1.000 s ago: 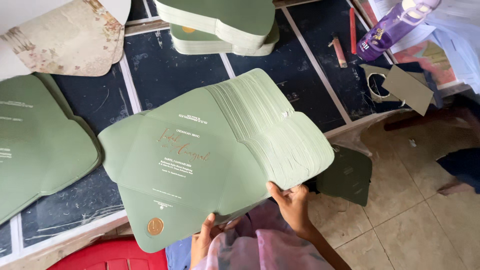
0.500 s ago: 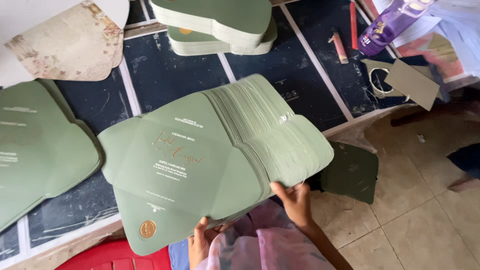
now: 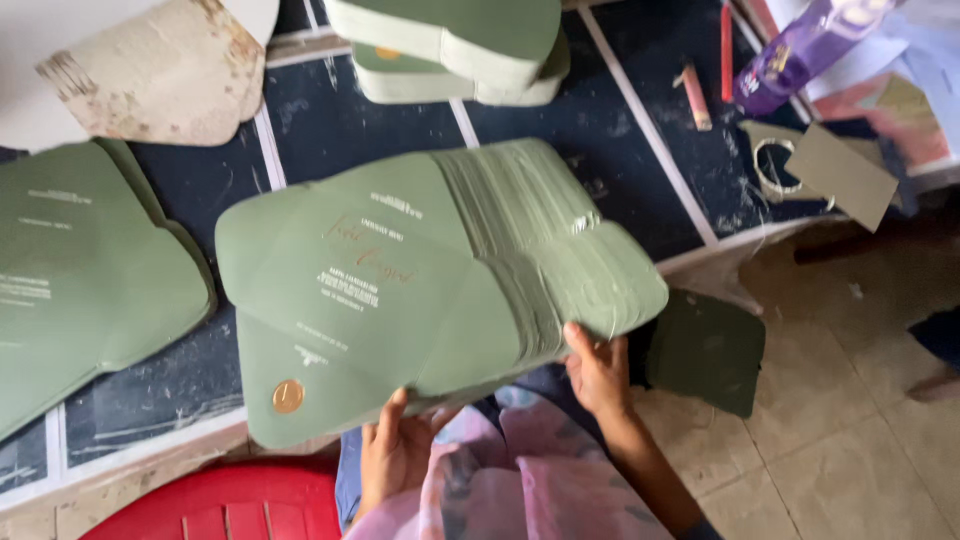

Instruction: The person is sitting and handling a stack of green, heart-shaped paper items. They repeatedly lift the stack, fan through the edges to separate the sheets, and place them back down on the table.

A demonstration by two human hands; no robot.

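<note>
Purple bottle (image 3: pixel 800 50) cut off at top edge, card print blurred, left hand (image 3: pixel 395 455) fingertips hidden

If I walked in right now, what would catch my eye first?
Probably the thick fanned stack of sage-green cards in the middle, gripped from below by the left hand and right hand. More green stacks sit at the top on the dark tiled surface, another green pile lies at left, and a purple bottle lies at upper right.
</note>
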